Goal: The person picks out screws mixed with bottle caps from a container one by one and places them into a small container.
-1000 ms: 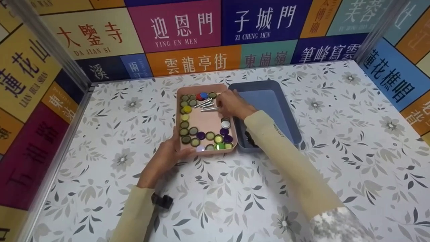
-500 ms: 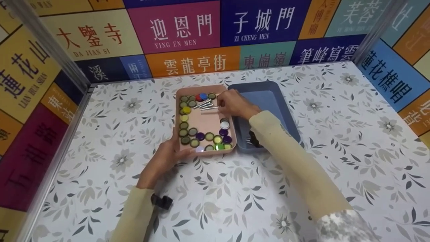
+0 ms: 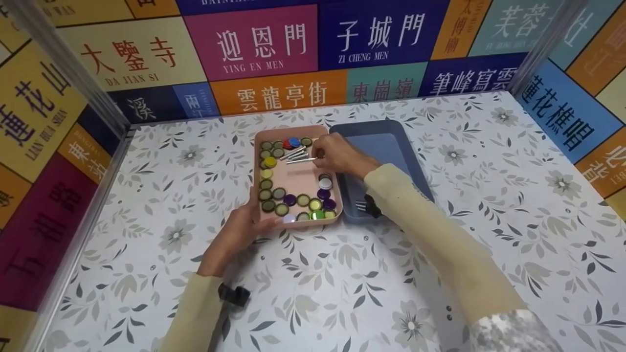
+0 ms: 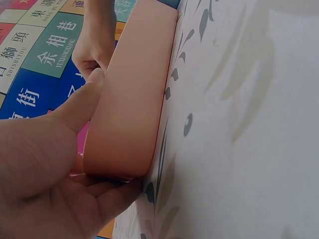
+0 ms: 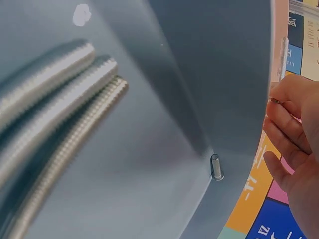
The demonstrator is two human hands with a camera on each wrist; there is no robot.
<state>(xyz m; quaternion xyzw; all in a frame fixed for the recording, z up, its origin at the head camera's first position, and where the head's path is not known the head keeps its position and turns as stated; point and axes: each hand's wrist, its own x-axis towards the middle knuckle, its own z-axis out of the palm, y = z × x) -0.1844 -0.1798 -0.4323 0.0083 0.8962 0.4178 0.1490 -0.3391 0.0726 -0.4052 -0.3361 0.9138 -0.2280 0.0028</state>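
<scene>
My right hand (image 3: 340,155) pinches one end of a silver bolt (image 3: 301,161) just above the floor of the pink tray (image 3: 298,182). Several like bolts (image 3: 293,152) lie in a small heap beside it, near the tray's far end. At the tray's near left corner, my left hand (image 3: 238,231) holds the wall; in the left wrist view its thumb rests on the rim and its fingers curl round the corner. More threaded bolts (image 5: 65,94) lie in the blue-grey tray (image 3: 389,149), and a smaller one (image 5: 217,168) is by its wall.
Bottle caps (image 3: 303,200) of several colours line the sides of the pink tray. Both trays stand side by side on a flower-patterned tabletop (image 3: 342,293). Panels with printed characters (image 3: 264,44) enclose the back and sides. A dark band (image 3: 234,295) is on the left wrist.
The pinched bolt has risen from beside the heap, and its shadow now shows apart below it. Bolts in the blue-grey tray have come into view beside the right wrist. The left hand keeps its place.
</scene>
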